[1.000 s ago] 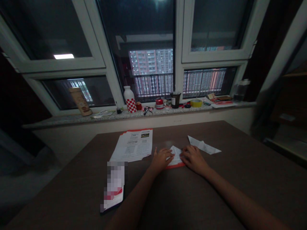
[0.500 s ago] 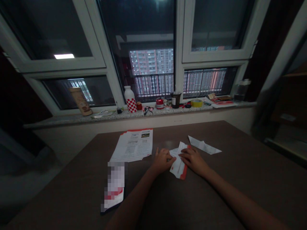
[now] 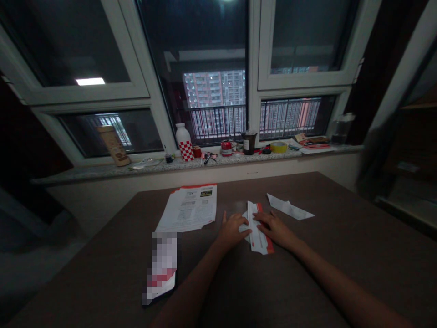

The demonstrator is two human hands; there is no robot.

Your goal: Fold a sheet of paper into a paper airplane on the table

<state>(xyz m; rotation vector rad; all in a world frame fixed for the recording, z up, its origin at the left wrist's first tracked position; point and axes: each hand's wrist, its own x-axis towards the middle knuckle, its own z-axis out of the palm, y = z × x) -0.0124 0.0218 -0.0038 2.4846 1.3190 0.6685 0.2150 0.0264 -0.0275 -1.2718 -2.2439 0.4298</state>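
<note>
A sheet of paper (image 3: pixel 258 239), white with an orange-red edge, lies folded into a narrow strip on the table in front of me. A paler flap sticks out from under its left side. My left hand (image 3: pixel 232 231) grips that left edge, its fingers bent and the thumb close to the fold. From the right, my right hand (image 3: pixel 275 228) bears down on the upper part of the strip with its fingertips, bent over the paper. Its thumb is mostly hidden. Beyond the right hand rests a folded paper boat (image 3: pixel 290 209).
Several printed sheets (image 3: pixel 189 209) lie on the left of the brown table (image 3: pixel 327 273), with a blurred-out phone-like object (image 3: pixel 162 269) nearer me. Along the windowsill stand a tan tumbler (image 3: pixel 114 146), a red-checked bottle (image 3: pixel 185 143), a dark cup (image 3: pixel 249 143) and yellow tape (image 3: pixel 279 147).
The folded paper has turned slightly, its top end swinging left and its lower end right. Both hands have shifted a little while staying on it.
</note>
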